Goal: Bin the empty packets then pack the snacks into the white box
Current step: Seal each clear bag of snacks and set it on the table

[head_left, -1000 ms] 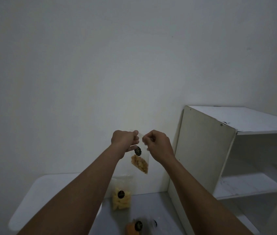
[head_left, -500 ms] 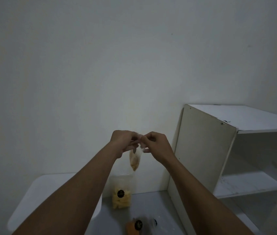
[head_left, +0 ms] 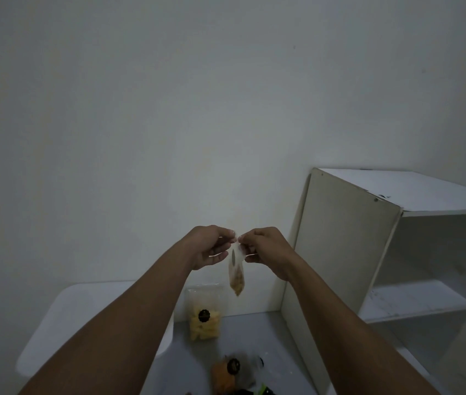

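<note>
Small clear plastic snack packet (head_left: pixel 236 273) with brownish pieces at its bottom hung at lower centre, pinched at its top by left hand (head_left: pixel 208 246) and right hand (head_left: pixel 266 249) — both closed on it. Below, a clear packet of yellow chips (head_left: pixel 205 317) leaned against the wall, beside a white shelf unit (head_left: pixel 391 252).

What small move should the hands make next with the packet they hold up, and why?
Probably lower it toward the white box at lower left. The left hand and right hand pinch the top of the packet, and brownish snack pieces still fill its bottom, so it seems to be one to pack, not bin. No bin is in view.
</note>
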